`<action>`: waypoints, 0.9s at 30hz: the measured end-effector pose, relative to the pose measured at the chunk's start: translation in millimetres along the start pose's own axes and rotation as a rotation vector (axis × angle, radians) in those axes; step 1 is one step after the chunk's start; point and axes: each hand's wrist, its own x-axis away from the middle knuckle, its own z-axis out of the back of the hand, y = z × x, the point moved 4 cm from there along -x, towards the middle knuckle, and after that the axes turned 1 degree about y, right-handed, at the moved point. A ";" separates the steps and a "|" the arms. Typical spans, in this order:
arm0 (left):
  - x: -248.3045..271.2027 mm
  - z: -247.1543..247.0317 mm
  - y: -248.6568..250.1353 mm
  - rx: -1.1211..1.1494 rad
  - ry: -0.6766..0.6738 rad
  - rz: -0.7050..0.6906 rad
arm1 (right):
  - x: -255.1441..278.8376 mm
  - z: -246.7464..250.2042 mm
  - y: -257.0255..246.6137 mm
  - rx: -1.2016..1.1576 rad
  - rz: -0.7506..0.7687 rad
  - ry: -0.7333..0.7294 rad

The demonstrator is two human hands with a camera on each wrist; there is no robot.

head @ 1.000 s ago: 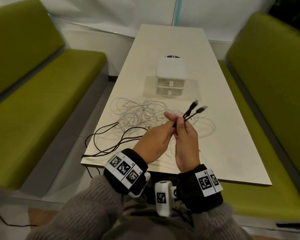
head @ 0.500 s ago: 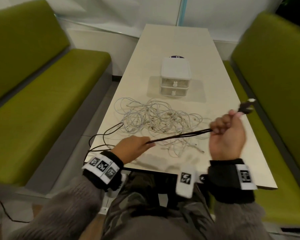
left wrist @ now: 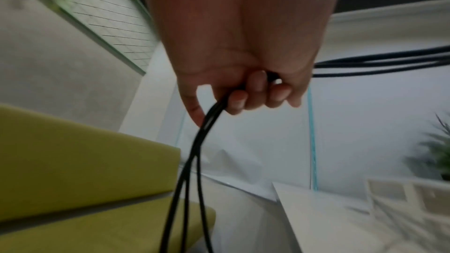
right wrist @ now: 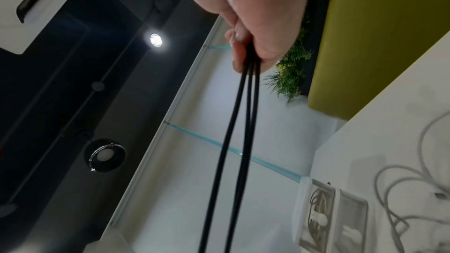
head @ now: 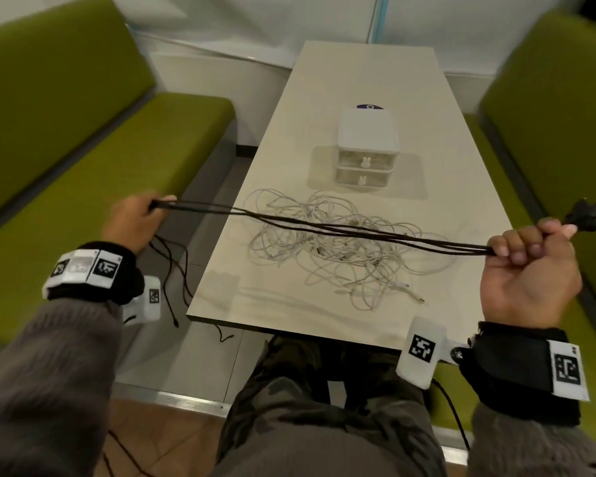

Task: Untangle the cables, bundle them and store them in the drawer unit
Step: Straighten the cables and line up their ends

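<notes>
Black cables [head: 324, 226] stretch taut across the table between my two hands. My left hand [head: 135, 220] grips them out past the table's left edge, and their loose ends [head: 172, 270] hang toward the floor. My right hand [head: 530, 256] is fisted round the other end, with black plugs [head: 592, 213] sticking out past the knuckles. In the left wrist view my curled fingers [left wrist: 255, 91] hold the strands [left wrist: 194, 161]. The right wrist view shows the black strands [right wrist: 238, 122] leaving my fist. A tangle of white cables [head: 334, 246] lies on the table under the black ones. The white two-drawer unit [head: 365, 146] stands behind it, both drawers closed.
The beige table [head: 358, 70] runs away from me between two green benches [head: 83, 201], [head: 565, 115]. A dark round sticker [head: 369, 106] peeks out behind the drawer unit. My knees [head: 307, 407] are under the near table edge.
My hands have drawn far apart, left hand sliding left off the table and right hand moving right, pulling the black cables straight and clear of the white tangle.
</notes>
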 end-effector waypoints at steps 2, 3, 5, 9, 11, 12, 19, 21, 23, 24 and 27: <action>-11.2 -11.3 -3.8 -0.120 -0.107 0.014 | 3.0 -0.9 4.7 0.023 -0.016 -0.007; -12.2 -24.4 -8.8 -0.204 -0.268 0.030 | 4.7 -0.2 7.0 0.034 -0.027 -0.001; -3.3 -49.5 -17.7 -0.366 -0.591 0.073 | 8.5 2.3 11.7 0.049 -0.050 0.013; 7.7 -65.0 22.3 -0.097 -0.680 -0.078 | 16.8 3.0 20.8 0.078 -0.055 0.019; 6.4 -62.6 56.1 0.045 -0.565 -0.192 | 19.6 1.2 24.9 0.059 -0.058 0.019; 5.6 -59.4 75.4 0.089 -0.497 -0.263 | 20.4 0.0 26.9 0.046 -0.061 0.020; 1.3 -92.3 193.6 0.046 -0.420 -0.604 | 24.3 -0.5 34.6 0.049 -0.079 0.027; 0.4 -121.6 202.5 -0.092 -0.527 -0.606 | 25.1 1.3 35.3 0.051 -0.093 0.030; 1.6 -146.3 201.0 -0.232 -0.594 -0.585 | 24.4 3.2 36.1 0.047 -0.103 0.043; 2.5 -155.1 197.5 -0.283 -0.615 -0.562 | 23.9 4.4 36.3 0.048 -0.106 0.052; 2.4 -166.9 191.6 -0.299 -0.619 -0.509 | 22.7 6.7 36.2 0.059 -0.115 0.070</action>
